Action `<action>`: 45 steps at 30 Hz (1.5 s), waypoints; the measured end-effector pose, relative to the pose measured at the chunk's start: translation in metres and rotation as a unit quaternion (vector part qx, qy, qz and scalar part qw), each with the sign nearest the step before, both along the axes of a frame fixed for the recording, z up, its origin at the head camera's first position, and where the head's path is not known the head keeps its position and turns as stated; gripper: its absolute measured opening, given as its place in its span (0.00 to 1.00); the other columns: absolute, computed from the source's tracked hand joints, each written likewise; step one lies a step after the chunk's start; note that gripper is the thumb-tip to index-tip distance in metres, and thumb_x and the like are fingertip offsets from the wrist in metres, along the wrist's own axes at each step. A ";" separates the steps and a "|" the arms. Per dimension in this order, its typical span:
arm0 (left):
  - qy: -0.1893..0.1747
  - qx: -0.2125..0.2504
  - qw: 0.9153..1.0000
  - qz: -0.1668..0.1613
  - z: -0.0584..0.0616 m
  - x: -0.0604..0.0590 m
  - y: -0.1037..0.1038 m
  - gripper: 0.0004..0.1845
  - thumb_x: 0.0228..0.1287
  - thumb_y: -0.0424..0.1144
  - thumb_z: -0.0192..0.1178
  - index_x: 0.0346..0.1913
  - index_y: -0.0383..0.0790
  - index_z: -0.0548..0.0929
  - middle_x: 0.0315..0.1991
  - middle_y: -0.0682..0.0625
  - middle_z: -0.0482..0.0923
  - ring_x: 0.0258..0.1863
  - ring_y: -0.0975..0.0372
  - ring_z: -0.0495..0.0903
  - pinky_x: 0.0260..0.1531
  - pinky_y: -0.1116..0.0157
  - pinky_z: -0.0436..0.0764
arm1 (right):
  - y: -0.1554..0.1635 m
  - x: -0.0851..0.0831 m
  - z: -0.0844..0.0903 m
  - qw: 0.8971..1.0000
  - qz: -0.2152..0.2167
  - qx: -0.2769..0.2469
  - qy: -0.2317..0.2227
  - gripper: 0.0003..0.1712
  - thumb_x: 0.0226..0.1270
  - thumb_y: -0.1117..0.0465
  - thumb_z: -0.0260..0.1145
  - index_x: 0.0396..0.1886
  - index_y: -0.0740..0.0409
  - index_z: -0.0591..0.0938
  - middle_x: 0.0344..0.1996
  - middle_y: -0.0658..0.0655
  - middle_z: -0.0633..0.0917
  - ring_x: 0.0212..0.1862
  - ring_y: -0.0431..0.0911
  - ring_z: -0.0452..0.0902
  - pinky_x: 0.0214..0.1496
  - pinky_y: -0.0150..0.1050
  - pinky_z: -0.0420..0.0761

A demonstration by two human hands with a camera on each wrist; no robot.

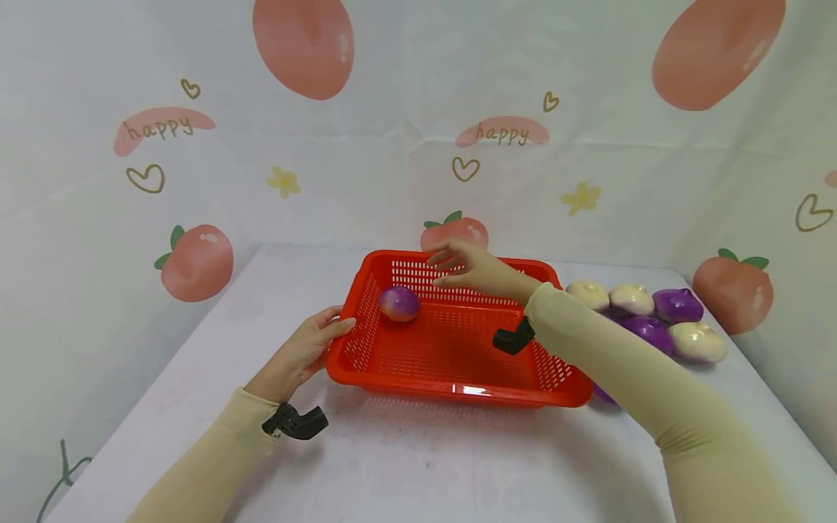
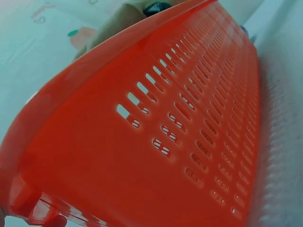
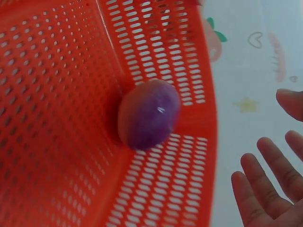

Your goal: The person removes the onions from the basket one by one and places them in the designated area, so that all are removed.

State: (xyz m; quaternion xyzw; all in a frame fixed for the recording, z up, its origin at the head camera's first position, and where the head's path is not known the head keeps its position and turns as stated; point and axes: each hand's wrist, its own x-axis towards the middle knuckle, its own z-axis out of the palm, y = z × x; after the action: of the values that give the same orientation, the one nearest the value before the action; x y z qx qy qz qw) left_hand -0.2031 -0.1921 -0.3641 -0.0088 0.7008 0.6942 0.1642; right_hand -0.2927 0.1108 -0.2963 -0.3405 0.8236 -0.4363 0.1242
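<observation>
A red perforated plastic basket (image 1: pixel 458 388) sits on the white table. One purple and cream round fruit (image 1: pixel 399 303) lies in its far left corner, also seen in the right wrist view as the fruit (image 3: pixel 147 114). My right hand (image 1: pixel 461 267) hovers open over the basket's far side, fingers (image 3: pixel 265 189) spread, holding nothing. My left hand (image 1: pixel 314 341) rests against the basket's left outer wall (image 2: pixel 156 142), thumb along the rim.
Several purple and cream fruits (image 1: pixel 654 319) lie in a cluster on the table right of the basket. A backdrop with peach prints rises behind and on both sides. Bare tabletop (image 1: pixel 405 465) lies in front of the basket.
</observation>
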 end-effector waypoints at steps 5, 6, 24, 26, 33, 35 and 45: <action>0.002 -0.004 1.000 0.000 -0.002 -0.001 -0.001 0.30 0.73 0.43 0.53 0.71 0.35 0.58 0.61 0.36 0.69 0.45 0.61 0.81 0.47 0.60 0.84 | -0.025 -0.006 -0.019 0.999 -0.008 0.012 -0.036 0.37 0.63 0.58 0.69 0.69 0.56 0.65 0.63 0.61 0.74 0.66 0.55 0.69 0.64 0.48 0.76; 0.000 -0.005 1.000 0.000 -0.002 -0.001 -0.001 0.30 0.73 0.43 0.53 0.71 0.35 0.58 0.61 0.37 0.70 0.45 0.61 0.81 0.47 0.60 0.84 | -0.029 -0.007 -0.022 0.999 -0.008 0.017 -0.041 0.37 0.63 0.58 0.69 0.69 0.56 0.65 0.64 0.61 0.73 0.67 0.54 0.69 0.63 0.48 0.76; -0.001 -0.013 1.000 0.000 0.000 -0.002 0.000 0.31 0.73 0.43 0.52 0.72 0.36 0.57 0.62 0.36 0.69 0.45 0.61 0.81 0.48 0.60 0.84 | -0.073 -0.022 -0.059 0.990 0.002 0.133 -0.055 0.40 0.63 0.55 0.69 0.73 0.48 0.63 0.68 0.54 0.68 0.66 0.50 0.66 0.67 0.46 0.72; -0.005 -0.013 1.000 0.002 0.000 -0.003 0.000 0.30 0.73 0.43 0.52 0.72 0.37 0.57 0.62 0.37 0.69 0.46 0.61 0.81 0.48 0.60 0.84 | -0.074 -0.021 -0.059 0.989 0.007 0.139 -0.053 0.39 0.64 0.56 0.68 0.73 0.50 0.65 0.67 0.55 0.68 0.65 0.50 0.66 0.67 0.45 0.71; -0.008 0.003 1.000 0.005 0.000 -0.002 0.000 0.30 0.73 0.42 0.53 0.71 0.36 0.58 0.59 0.41 0.72 0.46 0.61 0.81 0.48 0.60 0.84 | -0.072 -0.019 -0.059 0.984 0.004 0.170 -0.046 0.34 0.62 0.59 0.69 0.68 0.49 0.72 0.66 0.57 0.69 0.64 0.51 0.66 0.65 0.43 0.74; -0.006 0.008 1.000 0.003 0.000 -0.002 0.000 0.30 0.73 0.42 0.53 0.71 0.36 0.58 0.58 0.41 0.73 0.46 0.61 0.81 0.48 0.60 0.84 | -0.072 -0.020 -0.059 0.984 0.010 0.173 -0.049 0.34 0.61 0.60 0.70 0.68 0.50 0.72 0.65 0.58 0.70 0.64 0.52 0.67 0.64 0.43 0.75; 0.005 0.007 1.000 0.001 0.000 -0.001 0.001 0.29 0.73 0.42 0.53 0.70 0.34 0.59 0.55 0.43 0.74 0.45 0.61 0.81 0.48 0.60 0.84 | -0.071 -0.014 -0.055 0.980 0.028 0.179 -0.088 0.36 0.56 0.64 0.73 0.61 0.54 0.66 0.59 0.61 0.71 0.61 0.53 0.70 0.64 0.46 0.75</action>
State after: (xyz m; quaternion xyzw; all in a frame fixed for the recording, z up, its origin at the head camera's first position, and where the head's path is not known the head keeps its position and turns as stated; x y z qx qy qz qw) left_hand -0.2046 -0.1911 -0.3645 -0.0052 0.6970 0.6990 0.1599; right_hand -0.3070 0.0402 -0.3513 -0.2965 0.8641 -0.3066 0.2673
